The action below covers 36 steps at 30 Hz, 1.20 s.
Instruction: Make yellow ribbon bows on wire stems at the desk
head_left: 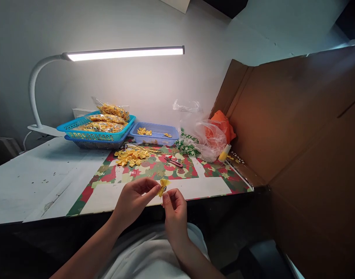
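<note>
My left hand (137, 197) pinches a small yellow ribbon bow (164, 184) between thumb and fingers, just over the table's front edge. A small shiny silver bead or bell shows at the bow's middle. From below and to the right, my right hand (176, 212) is closed in a pinch against the bow's lower side. What sits between those fingertips is too small to make out. Behind the hands lies a pile of yellow bows (132, 157). Thin gold wire pieces (148, 150) and a pair of reddish snips (174, 162) lie beside it.
Stacked baskets (96, 135) with bagged yellow pieces stand back left. Next to them is a lower blue basket (154, 139) with a few bows. Plastic bags (200, 135), a yellow-white spool (224, 153) and a tall cardboard wall (296, 124) stand right. A lamp (125, 53) hangs overhead.
</note>
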Each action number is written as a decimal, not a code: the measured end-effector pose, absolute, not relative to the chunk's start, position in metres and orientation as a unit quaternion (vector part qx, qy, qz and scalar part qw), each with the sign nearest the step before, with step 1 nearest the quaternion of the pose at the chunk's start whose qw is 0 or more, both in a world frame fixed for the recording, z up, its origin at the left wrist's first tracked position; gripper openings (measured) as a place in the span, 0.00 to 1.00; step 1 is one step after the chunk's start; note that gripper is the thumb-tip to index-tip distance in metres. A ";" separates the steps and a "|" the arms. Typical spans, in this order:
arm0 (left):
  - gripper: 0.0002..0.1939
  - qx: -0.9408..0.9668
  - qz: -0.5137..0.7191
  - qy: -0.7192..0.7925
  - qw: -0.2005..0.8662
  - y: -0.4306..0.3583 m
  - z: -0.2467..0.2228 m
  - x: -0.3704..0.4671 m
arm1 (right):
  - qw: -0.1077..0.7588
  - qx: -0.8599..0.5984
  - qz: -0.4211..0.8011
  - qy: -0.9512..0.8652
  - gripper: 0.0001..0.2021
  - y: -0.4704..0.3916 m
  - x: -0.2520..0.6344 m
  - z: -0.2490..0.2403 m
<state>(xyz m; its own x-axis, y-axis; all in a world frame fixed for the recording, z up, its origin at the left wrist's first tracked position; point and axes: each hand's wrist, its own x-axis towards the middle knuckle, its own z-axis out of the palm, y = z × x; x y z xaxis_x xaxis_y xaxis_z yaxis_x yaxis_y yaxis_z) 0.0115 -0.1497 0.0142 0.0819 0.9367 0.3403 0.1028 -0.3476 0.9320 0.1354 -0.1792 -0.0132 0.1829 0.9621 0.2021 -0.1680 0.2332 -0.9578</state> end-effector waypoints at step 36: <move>0.07 0.660 0.562 0.411 0.284 -0.153 0.014 0.015 | 0.618 -0.352 0.627 -0.317 0.19 -0.180 0.133 -0.007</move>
<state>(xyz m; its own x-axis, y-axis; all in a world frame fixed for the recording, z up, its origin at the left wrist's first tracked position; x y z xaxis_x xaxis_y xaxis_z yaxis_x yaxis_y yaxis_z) 0.0153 -0.1529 0.0136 0.0321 0.8608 0.5079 0.2227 -0.5016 0.8359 0.1334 -0.1800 -0.0071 0.0116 0.9987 -0.0494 -0.5526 -0.0348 -0.8327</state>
